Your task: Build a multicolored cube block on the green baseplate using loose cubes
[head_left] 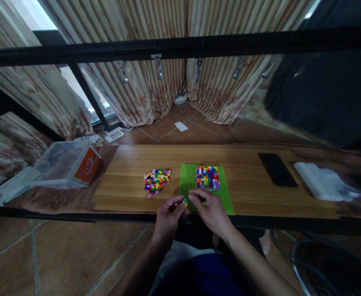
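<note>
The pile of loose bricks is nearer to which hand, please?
Left: the left hand is on the near side of the pile, slightly right; the right hand is farther right, over the green baseplate.

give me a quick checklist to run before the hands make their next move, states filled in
1. Left hand has small bricks at its fingertips: ok.
2. Right hand grips a brick too: cannot tell.
3. Green baseplate lies on the wooden board: ok.
4. Multicoloured brick block sits on the baseplate: ok.
5. Loose brick pile lies apart from the baseplate: ok.
6. Black phone-like slab is away from both hands: ok.
</note>
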{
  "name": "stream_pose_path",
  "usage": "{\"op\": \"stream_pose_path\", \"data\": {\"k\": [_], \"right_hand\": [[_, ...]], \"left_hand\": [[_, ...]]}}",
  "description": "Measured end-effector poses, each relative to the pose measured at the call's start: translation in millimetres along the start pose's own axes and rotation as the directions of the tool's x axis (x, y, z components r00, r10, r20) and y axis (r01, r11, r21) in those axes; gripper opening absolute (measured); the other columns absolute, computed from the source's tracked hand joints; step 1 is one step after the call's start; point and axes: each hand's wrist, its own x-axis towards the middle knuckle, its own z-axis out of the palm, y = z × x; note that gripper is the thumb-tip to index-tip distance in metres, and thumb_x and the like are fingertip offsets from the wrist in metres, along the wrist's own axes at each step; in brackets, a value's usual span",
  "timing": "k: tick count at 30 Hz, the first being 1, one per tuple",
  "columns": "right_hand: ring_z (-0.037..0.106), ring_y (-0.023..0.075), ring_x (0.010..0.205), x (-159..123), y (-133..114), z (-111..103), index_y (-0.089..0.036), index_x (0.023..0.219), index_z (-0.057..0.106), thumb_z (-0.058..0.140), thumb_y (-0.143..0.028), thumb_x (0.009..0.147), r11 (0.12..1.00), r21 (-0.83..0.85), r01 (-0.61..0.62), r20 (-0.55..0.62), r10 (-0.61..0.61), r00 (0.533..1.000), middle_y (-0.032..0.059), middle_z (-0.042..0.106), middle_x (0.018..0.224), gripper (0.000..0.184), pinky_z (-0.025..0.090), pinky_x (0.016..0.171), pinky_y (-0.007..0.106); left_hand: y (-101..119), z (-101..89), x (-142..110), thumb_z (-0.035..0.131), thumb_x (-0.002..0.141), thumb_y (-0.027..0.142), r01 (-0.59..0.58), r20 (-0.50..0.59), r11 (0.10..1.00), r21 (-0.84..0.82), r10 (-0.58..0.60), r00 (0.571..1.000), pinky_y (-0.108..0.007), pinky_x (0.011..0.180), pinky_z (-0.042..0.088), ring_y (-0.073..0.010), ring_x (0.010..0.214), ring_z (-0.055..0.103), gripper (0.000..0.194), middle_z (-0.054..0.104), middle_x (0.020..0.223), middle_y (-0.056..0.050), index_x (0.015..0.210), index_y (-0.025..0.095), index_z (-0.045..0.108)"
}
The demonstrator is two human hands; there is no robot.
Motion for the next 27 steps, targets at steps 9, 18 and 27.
{"op": "stream_pose_path", "data": {"k": [9, 18, 27], "right_hand": [[0.066, 0.0205, 0.088, -11, 5, 11, -0.024, 0.091, 0.074, 0.059, -0.038, 0.089, 0.986, 0.134, -0.095, 0.015, 0.094, 0.995, 0.0039, 0.071, 0.092, 0.021, 0.05, 0.079, 0.034], [0.066, 0.0213, 0.086, -14, 3, 13, -0.024, 0.089, 0.075, 0.058, -0.035, 0.089, 0.978, 0.158, -0.138, -0.041, 0.146, 0.988, 0.0038, 0.071, 0.087, 0.02, 0.051, 0.079, 0.034], [0.064, 0.0215, 0.09, -16, 2, 10, -0.029, 0.095, 0.075, 0.054, -0.027, 0.094, 0.986, -0.096, 0.133, -0.068, -0.14, 0.988, 0.0052, 0.069, 0.093, 0.021, 0.052, 0.08, 0.036]], "left_hand": [[-4, 9.3, 5, 0.081, 0.057, 0.029, -0.076, 0.005, 0.996, 0.051, 0.076, 0.997, -0.022, 0.053, 0.047, -0.0103, 0.054, 0.057, 0.033, 0.063, 0.064, 0.002, 0.084, 0.015, 0.069], [-4, 11.6, 5, 0.078, 0.06, 0.028, -0.134, -0.002, 0.986, 0.103, 0.135, 0.991, -0.023, 0.053, 0.048, -0.0111, 0.057, 0.057, 0.027, 0.065, 0.067, 0.001, 0.083, 0.017, 0.07], [-4, 11.8, 7, 0.083, 0.055, 0.03, -0.039, -0.001, 0.999, -0.003, 0.039, 0.999, -0.023, 0.054, 0.046, -0.0113, 0.055, 0.057, 0.03, 0.063, 0.059, 0.002, 0.077, 0.015, 0.069]]}}
